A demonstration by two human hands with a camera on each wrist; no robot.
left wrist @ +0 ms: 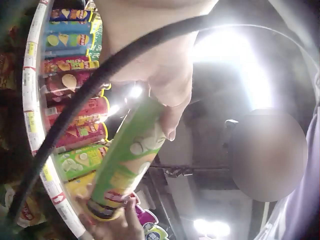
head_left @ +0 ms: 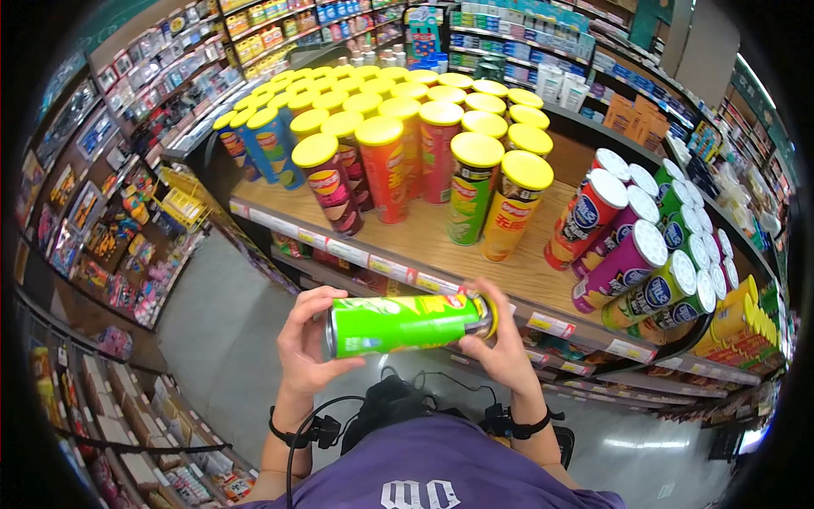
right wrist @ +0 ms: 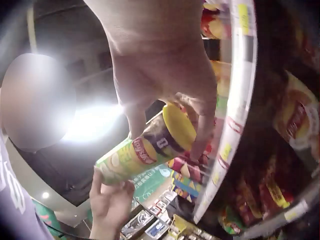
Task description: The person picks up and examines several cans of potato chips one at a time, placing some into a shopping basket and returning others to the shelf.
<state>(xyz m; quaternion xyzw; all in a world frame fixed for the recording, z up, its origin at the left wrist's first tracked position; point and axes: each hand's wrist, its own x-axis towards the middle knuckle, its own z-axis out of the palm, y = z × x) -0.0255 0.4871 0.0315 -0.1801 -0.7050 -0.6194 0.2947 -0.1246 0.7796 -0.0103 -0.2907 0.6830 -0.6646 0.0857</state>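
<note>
A green chip canister (head_left: 398, 324) lies sideways between both hands, in front of the shelf edge. At its silver bottom end, my left hand (head_left: 307, 343) grips it with thumb and fingers spread round the rim. My right hand (head_left: 502, 343) holds the other end, where the yellow lid (right wrist: 179, 127) shows in the right wrist view. The label with a red logo and pale round slices faces the right wrist camera. In the left wrist view the canister (left wrist: 127, 155) slants down from the left hand toward the right fingers.
A wooden shelf (head_left: 555, 199) bears rows of yellow-lidded canisters (head_left: 379, 170) and, to the right, white-lidded ones (head_left: 593, 216). Price tags line its front edge (head_left: 348, 250). Grey floor (head_left: 212, 305) lies to the left, with racks of packaged goods (head_left: 93, 246) beyond. A black cable (head_left: 292, 450) runs by the left wrist.
</note>
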